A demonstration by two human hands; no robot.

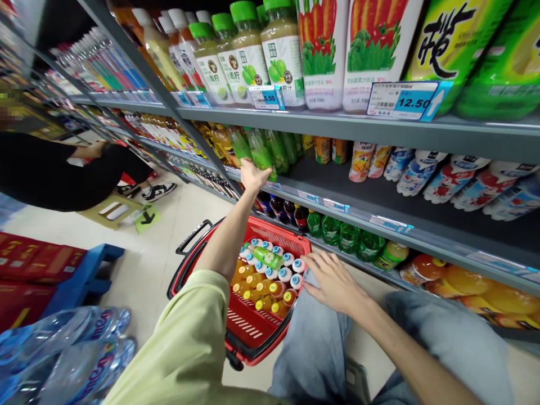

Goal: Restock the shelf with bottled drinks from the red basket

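My left hand [253, 175] reaches to the middle shelf, its fingers closed around the lower part of a green drink bottle [258, 147]. That bottle tilts in front of other green bottles [276, 147] of the same look. Palm down, my right hand [333, 279] lies on my knee with the fingers stretched out, close to the rim of a red shopping basket [248, 329]. Inside the basket stand several white-capped bottles [284, 274] and several orange drinks [248, 279] with yellow caps. One green bottle [268, 257] lies across the white caps.
Above, a shelf edge [312, 126] with price tags runs across, holding juice bottles and cartons [323, 56]. Soda bottles [331, 228] fill the bottom shelf. At the left, a person [42, 169] sits on a stool [112, 214]. Water bottles [84, 360] and a blue pallet [86, 275] lie nearer.
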